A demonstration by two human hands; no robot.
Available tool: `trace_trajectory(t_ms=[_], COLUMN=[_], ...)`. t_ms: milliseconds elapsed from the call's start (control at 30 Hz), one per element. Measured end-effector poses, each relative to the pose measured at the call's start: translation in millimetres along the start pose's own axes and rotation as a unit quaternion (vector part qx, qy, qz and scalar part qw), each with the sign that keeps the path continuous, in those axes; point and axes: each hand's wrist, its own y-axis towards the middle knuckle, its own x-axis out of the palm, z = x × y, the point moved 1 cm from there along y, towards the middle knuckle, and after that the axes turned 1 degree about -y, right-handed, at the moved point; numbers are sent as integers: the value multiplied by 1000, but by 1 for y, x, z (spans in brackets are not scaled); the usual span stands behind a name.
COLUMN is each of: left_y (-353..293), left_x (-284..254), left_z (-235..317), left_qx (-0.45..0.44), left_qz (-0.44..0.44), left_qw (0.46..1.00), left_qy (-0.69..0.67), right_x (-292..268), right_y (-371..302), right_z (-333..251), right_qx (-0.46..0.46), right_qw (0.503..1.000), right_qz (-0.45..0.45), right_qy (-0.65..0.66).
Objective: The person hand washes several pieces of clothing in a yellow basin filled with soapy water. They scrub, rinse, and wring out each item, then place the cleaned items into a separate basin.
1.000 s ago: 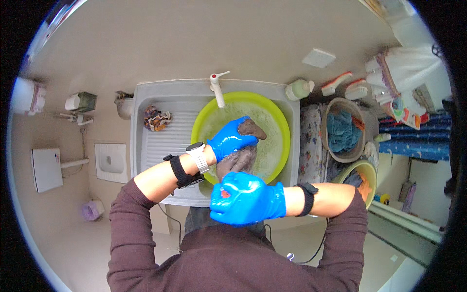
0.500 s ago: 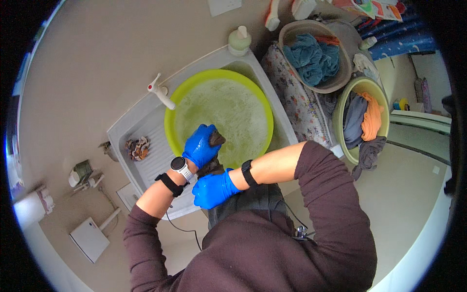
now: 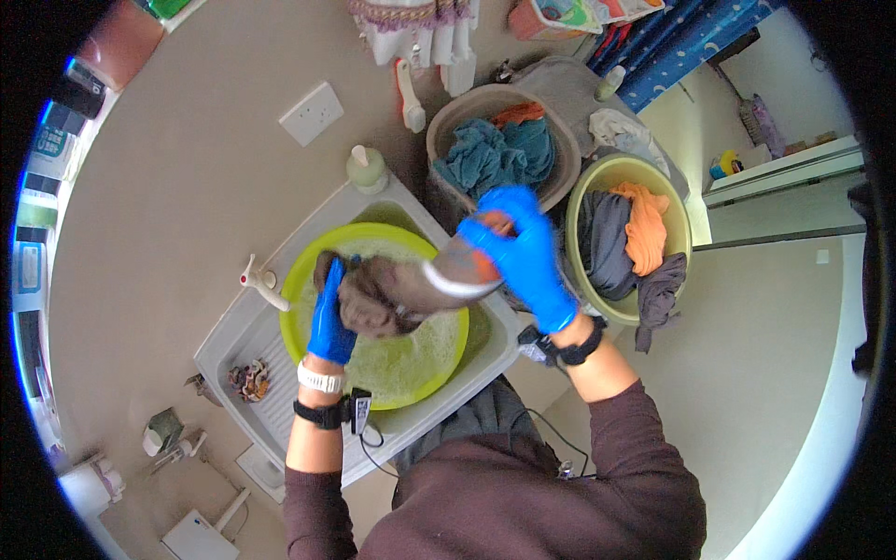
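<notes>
A wet brown garment [image 3: 380, 297] is stretched between my two blue-gloved hands, above a lime-green basin [image 3: 296, 322] of cloudy, sudsy water. My left hand [image 3: 331, 322] grips its bunched end over the basin's left side, with folds of cloth on both sides of the fingers. Raised higher to the right, my right hand [image 3: 527, 252] is closed around the other end, past the basin's rim. Near that hand the cloth is blurred and shows a white band and an orange-red patch.
The basin sits in a grey sink [image 3: 224, 317] with a white tap [image 3: 266, 280] and a pump bottle [image 3: 367, 170]. A small patterned cloth [image 3: 249, 380] lies on the ribbed drainboard. To the right stand a grey-brown tub [image 3: 443, 117] and a pale green bucket [image 3: 686, 224], both holding clothes.
My hands have risen and spread apart, pulling the brown garment out between them. The right hand moved up and right from near my lap. The head view has shifted.
</notes>
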Motion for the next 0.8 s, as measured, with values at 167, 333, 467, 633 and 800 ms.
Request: trace_trajectory(t_ms=[167,333,467,633,800], left_y=[56,136,159,64,-111], left_x=[153,197,163,56,-137], left_z=[31,21,5,19,16], left_qx=[298,334,315,192,144], left_qz=[-158,-257,-218,-99,167], left_qw=[865,694,677,893,904], left_qy=[371,584,628,395,367], right_x=[-91,-102,-52,-40,-41], right_y=[100,133,104,99,99], right_z=[25,76,113,135,109], right_qx=[-46,-23,-17,-82,-119], right_qw=[993,958,892,918,908], right_qz=[91,-103,-229,-150,-165], right_qy=[-61,-266,-389,-357,-366])
